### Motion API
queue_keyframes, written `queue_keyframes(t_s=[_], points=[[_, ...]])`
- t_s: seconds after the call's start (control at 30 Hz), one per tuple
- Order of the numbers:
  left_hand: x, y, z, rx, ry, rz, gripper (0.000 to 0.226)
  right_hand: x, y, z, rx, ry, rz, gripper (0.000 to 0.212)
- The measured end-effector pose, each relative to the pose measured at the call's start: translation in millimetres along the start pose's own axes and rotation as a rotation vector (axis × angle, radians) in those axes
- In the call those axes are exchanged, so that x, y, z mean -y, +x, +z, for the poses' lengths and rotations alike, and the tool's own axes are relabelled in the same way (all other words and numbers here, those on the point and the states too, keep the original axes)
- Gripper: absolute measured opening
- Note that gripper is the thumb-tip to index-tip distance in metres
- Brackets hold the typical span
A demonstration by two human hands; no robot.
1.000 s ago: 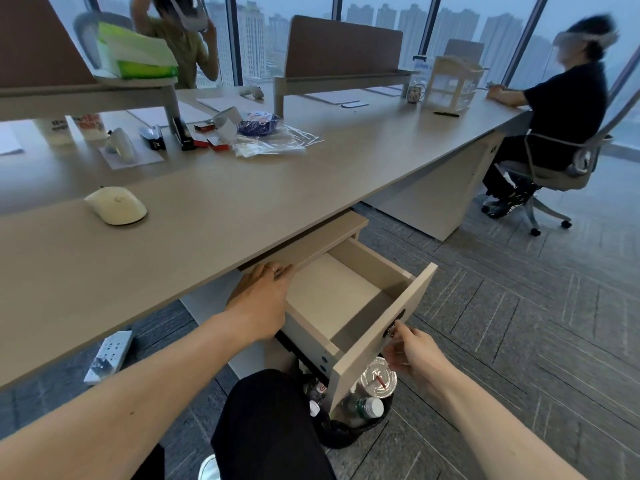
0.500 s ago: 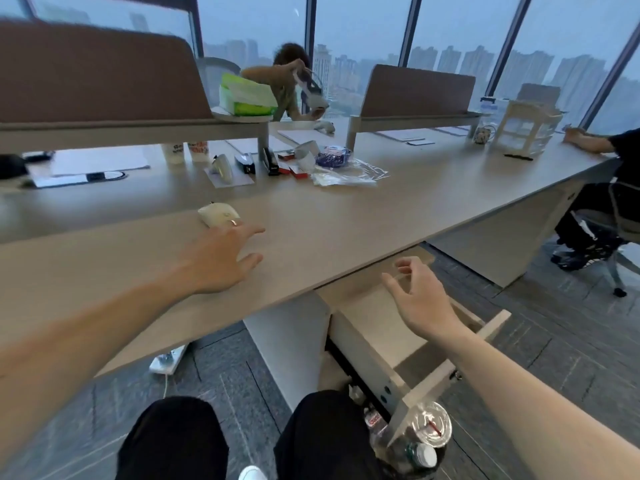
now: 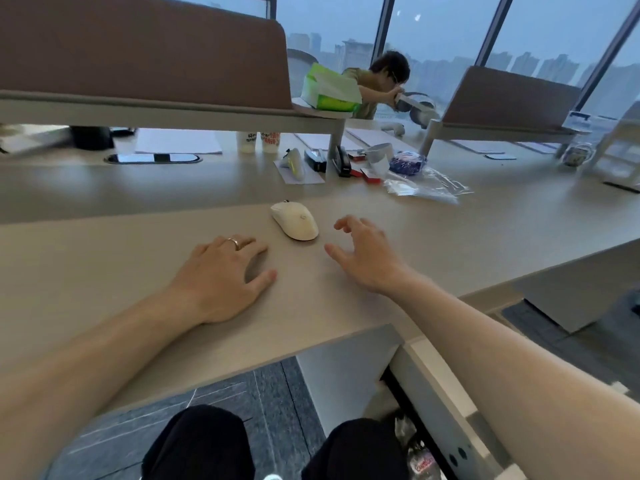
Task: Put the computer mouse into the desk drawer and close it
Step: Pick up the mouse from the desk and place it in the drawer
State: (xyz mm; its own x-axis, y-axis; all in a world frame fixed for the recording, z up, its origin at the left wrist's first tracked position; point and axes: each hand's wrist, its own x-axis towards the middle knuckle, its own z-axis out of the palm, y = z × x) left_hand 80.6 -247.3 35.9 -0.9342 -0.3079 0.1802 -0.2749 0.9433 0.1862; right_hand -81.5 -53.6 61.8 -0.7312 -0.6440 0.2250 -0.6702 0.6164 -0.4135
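Note:
A cream-white computer mouse (image 3: pixel 295 220) lies on the beige desk (image 3: pixel 104 244), a little beyond both hands. My left hand (image 3: pixel 221 275), with a ring on one finger, rests flat on the desktop, below and left of the mouse, fingers spread. My right hand (image 3: pixel 367 252) hovers just right of the mouse, fingers curled and apart, holding nothing and not touching it. The desk drawer (image 3: pixel 446 403) stands pulled out under the desk edge at lower right; only its pale side wall shows, the inside is hidden behind my right forearm.
Behind the mouse lie a stapler (image 3: pixel 343 161), small red boxes, a blue bundle (image 3: pixel 407 163) and clear plastic bags (image 3: pixel 426 188). Two cups (image 3: pixel 258 142) stand under a brown partition (image 3: pixel 138 46). A person sits across the desk (image 3: pixel 381 81). Bottles sit below the drawer (image 3: pixel 420 459).
My right hand has risen from over the drawer to the desktop beside the mouse. My left hand has drawn back a little from the mouse and lies flat. The view has tilted toward the desk.

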Motion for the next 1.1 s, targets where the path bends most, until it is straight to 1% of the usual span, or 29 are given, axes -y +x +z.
queue_keyframes(t_s=[0.1,0.23,0.37,0.5,0.63,0.8,0.87,1.0,1.1], points=[[2.8,0.2,3.9,-0.012,-0.007,-0.003,0.071,20.7,33.6,17.1,0.041,0.02,-0.028,0.061],[2.9,1.0,4.5,-0.026,0.003,-0.002,0.069,41.6,67.9,40.2,0.052,0.049,-0.047,0.069],[2.2,1.5,4.8,-0.05,0.025,0.0,0.067,47.3,85.9,58.2,0.027,0.017,-0.048,0.063],[2.5,2.5,5.3,-0.051,0.039,0.004,0.068,45.3,89.8,66.0,0.009,-0.069,-0.111,0.057],[3.0,2.8,5.4,-0.029,0.045,0.004,0.067,41.9,85.7,62.1,0.019,-0.054,-0.118,0.055],[3.4,1.8,2.2,0.004,0.032,0.009,0.069,14.9,52.0,11.3,-0.059,-0.016,-0.114,0.053],[3.0,1.8,1.1,0.016,0.046,0.013,0.071,-12.6,28.8,-19.0,-0.114,-0.047,-0.099,0.052],[-5.2,4.6,-3.5,0.042,0.051,0.014,0.072,-77.5,-28.7,-73.9,-0.203,-0.096,-0.01,0.05],[-39.5,12.3,-8.0,0.062,0.008,0.095,0.073,-120.7,-75.9,-101.4,-0.234,-0.16,0.046,0.049]])
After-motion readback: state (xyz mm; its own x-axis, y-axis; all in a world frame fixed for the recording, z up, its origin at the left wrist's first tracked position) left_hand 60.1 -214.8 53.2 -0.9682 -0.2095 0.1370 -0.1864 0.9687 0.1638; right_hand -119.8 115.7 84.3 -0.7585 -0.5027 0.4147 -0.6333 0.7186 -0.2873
